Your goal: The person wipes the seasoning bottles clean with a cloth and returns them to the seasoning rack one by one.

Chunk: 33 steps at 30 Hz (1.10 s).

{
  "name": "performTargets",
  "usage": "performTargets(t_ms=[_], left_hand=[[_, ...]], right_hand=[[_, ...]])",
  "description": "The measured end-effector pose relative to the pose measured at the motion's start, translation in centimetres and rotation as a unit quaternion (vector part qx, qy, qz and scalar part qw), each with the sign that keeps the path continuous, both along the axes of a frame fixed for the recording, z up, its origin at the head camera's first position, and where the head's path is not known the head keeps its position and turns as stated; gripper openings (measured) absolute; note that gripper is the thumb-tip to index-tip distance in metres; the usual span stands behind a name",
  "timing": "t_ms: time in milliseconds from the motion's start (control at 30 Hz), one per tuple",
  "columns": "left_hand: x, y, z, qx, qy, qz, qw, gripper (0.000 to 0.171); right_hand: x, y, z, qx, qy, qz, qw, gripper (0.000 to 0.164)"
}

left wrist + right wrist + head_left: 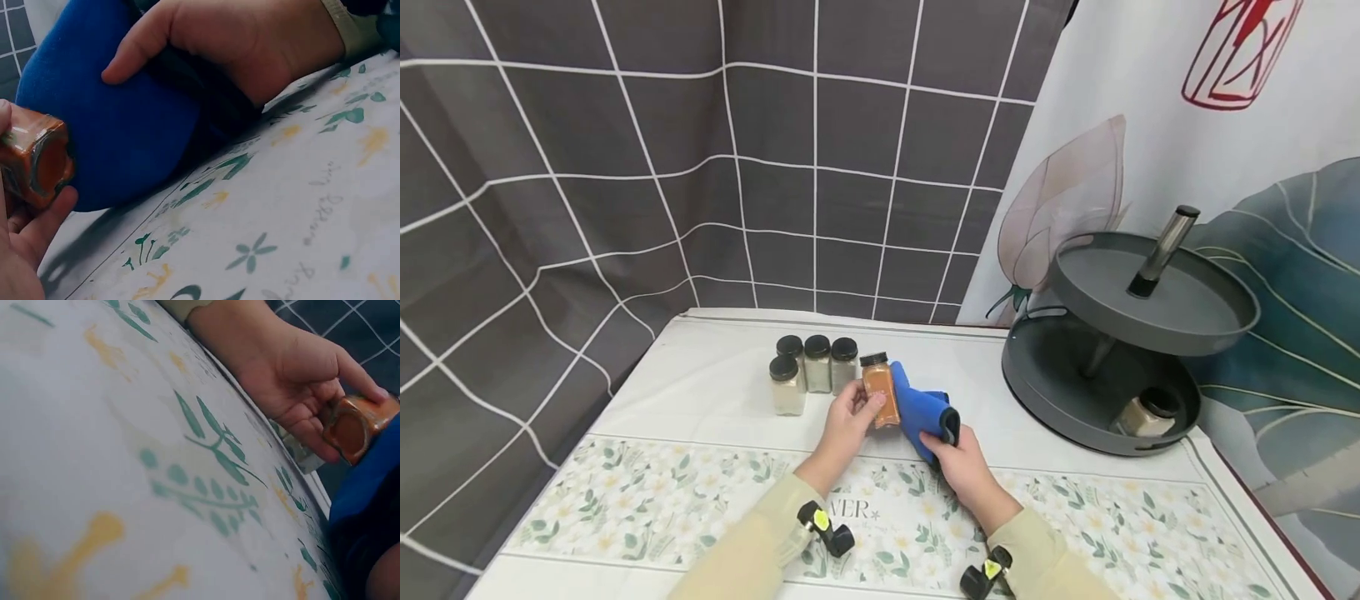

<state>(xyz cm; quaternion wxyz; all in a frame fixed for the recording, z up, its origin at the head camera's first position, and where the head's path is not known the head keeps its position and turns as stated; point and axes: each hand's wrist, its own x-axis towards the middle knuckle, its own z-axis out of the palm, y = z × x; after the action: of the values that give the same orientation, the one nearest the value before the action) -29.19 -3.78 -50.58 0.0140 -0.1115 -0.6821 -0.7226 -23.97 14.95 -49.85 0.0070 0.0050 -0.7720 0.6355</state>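
My left hand (846,421) grips a square glass spice jar (881,392) of orange powder with a black lid, tilted a little and held above the table. A folded blue cloth (917,410) with dark edging hangs from my right hand (958,461), which pinches it between thumb and fingers. In the head view the cloth lies against the jar's right side. From the left wrist view, the jar's base (51,164) faces the camera just in front of the cloth (119,125). The right wrist view has the left hand (294,378) around the jar (359,425).
Several black-lidded jars (817,375) of pale contents stand left of my left hand. To the right is a grey two-tier round rack (1037,392) with a metal post; one jar (1148,412) lies tilted on its lower tier. A floral runner (685,500) crosses the white table.
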Motion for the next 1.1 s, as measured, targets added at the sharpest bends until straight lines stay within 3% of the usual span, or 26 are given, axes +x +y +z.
performTargets(t_ms=[200, 367, 433, 567, 667, 767, 900, 967, 1100], left_hand=[[0.71, 0.60, 0.23, -0.035, 0.005, -0.061, 0.9975, 0.038], [0.52, 0.38, 0.24, 0.022, -0.033, -0.009, 0.9992, 0.040], [0.58, 0.27, 0.34, 0.023, -0.041, -0.009, 0.9988, 0.042], [0.69, 0.28, 0.38, 0.008, -0.044, -0.063, 0.9970, 0.045], [0.57, 0.41, 0.28, 0.012, -0.040, -0.085, 0.9955, 0.044], [0.38, 0.51, 0.11, 0.019, -0.040, -0.075, 0.9962, 0.042], [0.18, 0.45, -0.02, 0.046, -0.060, -0.049, 0.9959, 0.043], [0.29, 0.28, 0.06, 0.040, -0.065, -0.055, 0.9956, 0.046], [0.47, -0.05, 0.13, -0.016, -0.033, -0.089, 0.9954, 0.051]], right_hand=[[0.50, -0.06, -0.13, -0.001, 0.027, -0.023, 0.999, 0.056], [0.70, -0.24, -0.24, 0.048, 0.054, 0.004, 0.997, 0.049], [0.72, -0.17, -0.38, 0.067, 0.084, 0.008, 0.994, 0.046], [0.36, 0.10, -0.72, 0.065, 0.167, 0.035, 0.983, 0.054], [0.00, 0.19, -1.00, 0.058, 0.211, 0.065, 0.974, 0.056], [-0.03, 0.08, -0.91, 0.065, 0.209, 0.065, 0.974, 0.052], [0.13, -0.08, -0.70, 0.098, 0.177, 0.064, 0.977, 0.065], [0.18, -0.14, -0.72, 0.106, 0.171, 0.069, 0.977, 0.069], [0.10, -0.29, -0.66, 0.090, 0.163, 0.063, 0.980, 0.063]])
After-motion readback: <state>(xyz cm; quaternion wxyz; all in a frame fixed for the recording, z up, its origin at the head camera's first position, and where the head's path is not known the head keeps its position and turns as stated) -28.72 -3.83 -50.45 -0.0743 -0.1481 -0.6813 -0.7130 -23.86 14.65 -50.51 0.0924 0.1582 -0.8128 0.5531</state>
